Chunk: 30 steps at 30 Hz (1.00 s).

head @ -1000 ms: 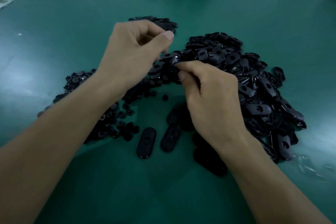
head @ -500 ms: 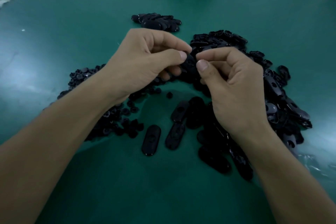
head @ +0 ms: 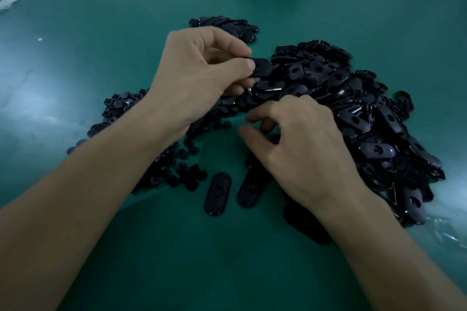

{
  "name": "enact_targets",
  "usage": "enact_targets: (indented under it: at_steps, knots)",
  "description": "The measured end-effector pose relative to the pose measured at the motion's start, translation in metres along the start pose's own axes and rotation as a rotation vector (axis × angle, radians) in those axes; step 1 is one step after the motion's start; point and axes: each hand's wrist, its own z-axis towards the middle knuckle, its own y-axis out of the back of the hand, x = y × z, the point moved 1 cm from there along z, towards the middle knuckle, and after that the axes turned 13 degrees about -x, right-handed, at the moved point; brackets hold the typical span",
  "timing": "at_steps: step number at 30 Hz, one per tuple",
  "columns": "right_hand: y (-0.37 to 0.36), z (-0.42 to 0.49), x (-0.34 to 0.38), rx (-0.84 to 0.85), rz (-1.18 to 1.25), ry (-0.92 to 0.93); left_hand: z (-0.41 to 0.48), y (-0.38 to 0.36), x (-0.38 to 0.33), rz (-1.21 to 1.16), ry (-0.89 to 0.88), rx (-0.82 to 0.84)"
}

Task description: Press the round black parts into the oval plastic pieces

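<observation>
Oval plastic piece sits pinched between the thumb and curled fingers of your left hand, raised just above the big heap of ovals. Your right hand hangs low over the table, thumb and forefinger apart with nothing visible between them, near the round black parts. A few ovals lie in front of you, perhaps finished. With both heaps this large, most of the work looks undone.
</observation>
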Motion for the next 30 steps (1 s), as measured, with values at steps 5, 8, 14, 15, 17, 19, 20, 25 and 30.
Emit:
enact_targets:
  at_steps: [5,8,14,15,17,19,20,25,30]
  knots:
    - [-0.002,0.001,0.007,0.054,-0.06,0.034,0.003,0.0,0.004,0.021,-0.026,-0.051]
    - [-0.003,0.001,0.006,0.042,-0.058,0.025,0.003,-0.001,0.003,0.127,-0.079,-0.026]
    - [-0.001,0.001,0.0,-0.071,0.093,-0.033,-0.001,-0.003,0.001,0.132,-0.043,0.001]
    - [0.001,0.002,0.0,-0.116,0.135,-0.05,-0.002,-0.003,0.001,0.126,-0.034,0.004]
    - [0.003,0.002,-0.001,-0.203,0.206,-0.068,-0.003,-0.004,0.002,0.1,-0.012,0.01]
    - [0.004,0.002,-0.002,-0.268,0.316,-0.107,-0.004,-0.005,0.002,0.067,0.008,0.034]
    - [0.004,0.002,-0.002,-0.285,0.385,-0.137,-0.005,-0.007,0.002,0.049,0.017,0.055]
    - [0.007,0.007,-0.009,-0.335,0.644,-0.317,-0.008,-0.011,0.003,0.093,-0.025,0.189]
    - [0.007,0.007,-0.012,-0.31,0.74,-0.402,-0.009,-0.01,0.0,0.054,0.013,0.19]
